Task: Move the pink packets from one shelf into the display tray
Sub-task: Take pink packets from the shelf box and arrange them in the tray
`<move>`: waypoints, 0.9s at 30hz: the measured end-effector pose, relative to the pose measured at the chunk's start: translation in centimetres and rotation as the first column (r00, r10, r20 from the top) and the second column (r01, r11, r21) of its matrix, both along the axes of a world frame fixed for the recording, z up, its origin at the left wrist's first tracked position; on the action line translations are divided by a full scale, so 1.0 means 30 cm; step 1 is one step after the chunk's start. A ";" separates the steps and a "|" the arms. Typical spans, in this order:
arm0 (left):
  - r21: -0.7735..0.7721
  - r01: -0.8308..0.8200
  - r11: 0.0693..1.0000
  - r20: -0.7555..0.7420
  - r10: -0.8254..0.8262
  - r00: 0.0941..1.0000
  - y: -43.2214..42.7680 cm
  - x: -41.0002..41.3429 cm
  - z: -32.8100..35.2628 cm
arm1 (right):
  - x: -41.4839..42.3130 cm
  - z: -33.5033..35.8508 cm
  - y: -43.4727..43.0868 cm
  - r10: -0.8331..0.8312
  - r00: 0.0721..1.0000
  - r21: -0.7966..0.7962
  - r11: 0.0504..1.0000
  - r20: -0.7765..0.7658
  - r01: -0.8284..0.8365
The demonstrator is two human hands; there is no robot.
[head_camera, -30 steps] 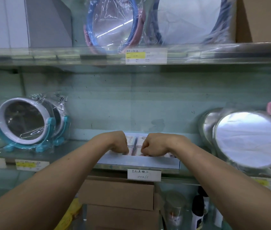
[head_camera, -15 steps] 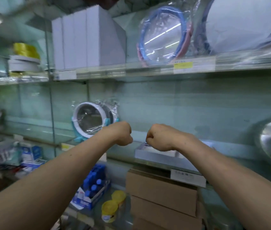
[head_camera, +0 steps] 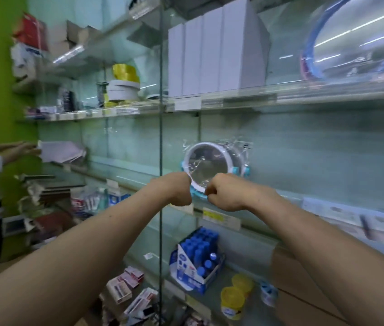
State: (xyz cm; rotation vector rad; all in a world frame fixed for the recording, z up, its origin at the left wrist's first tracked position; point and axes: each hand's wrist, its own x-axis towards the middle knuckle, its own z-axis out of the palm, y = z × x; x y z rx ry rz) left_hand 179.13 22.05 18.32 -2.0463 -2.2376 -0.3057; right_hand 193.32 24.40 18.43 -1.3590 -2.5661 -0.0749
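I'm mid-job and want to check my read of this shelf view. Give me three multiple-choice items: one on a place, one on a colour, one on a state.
1. Where does the wrapped round mirror stand?
A) on the topmost shelf
B) on the glass shelf behind the left hand and right hand
C) on the floor

2. What colour are the bottles in the display carton?
A) red
B) green
C) blue

3. How are the two hands?
A) both curled into fists
B) both flat open
C) one gripping the mirror

Answers: 1 B, the fists overlap its lower rim in view; 2 C, blue bottles fill the carton; 3 A, all fingers are curled and nothing shows in them.
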 end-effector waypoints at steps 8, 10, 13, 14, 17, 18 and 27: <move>-0.036 -0.145 0.989 -0.011 0.145 0.989 0.002 -0.414 -0.009 | -0.406 -0.017 0.048 0.042 0.999 0.027 0.999 0.026 -0.042; -0.034 -0.170 0.985 -0.018 0.169 0.985 0.008 -0.510 -0.009 | -0.497 -0.019 0.062 0.044 0.999 0.027 0.999 0.025 -0.045; -0.032 -0.184 0.982 -0.021 0.183 0.983 0.028 -0.640 -0.016 | -0.625 -0.022 0.081 0.043 0.999 0.029 0.999 -0.002 -0.043; -0.033 -0.187 0.982 -0.029 0.186 0.982 0.033 -0.677 -0.016 | -0.667 -0.024 0.090 0.045 0.999 0.029 0.999 -0.012 -0.045; -0.037 -0.204 0.978 -0.048 0.202 0.978 0.058 -0.781 -0.018 | -0.788 -0.030 0.125 0.042 0.999 0.012 0.999 -0.006 -0.042; -0.037 -0.211 0.977 -0.052 0.209 0.977 0.069 -0.810 -0.019 | -0.824 -0.031 0.139 0.043 0.999 0.010 0.999 0.001 -0.043; -0.038 -0.219 0.975 -0.057 0.217 0.974 0.206 -1.035 -0.044 | -1.070 -0.030 0.272 0.060 0.998 0.019 0.998 0.029 -0.061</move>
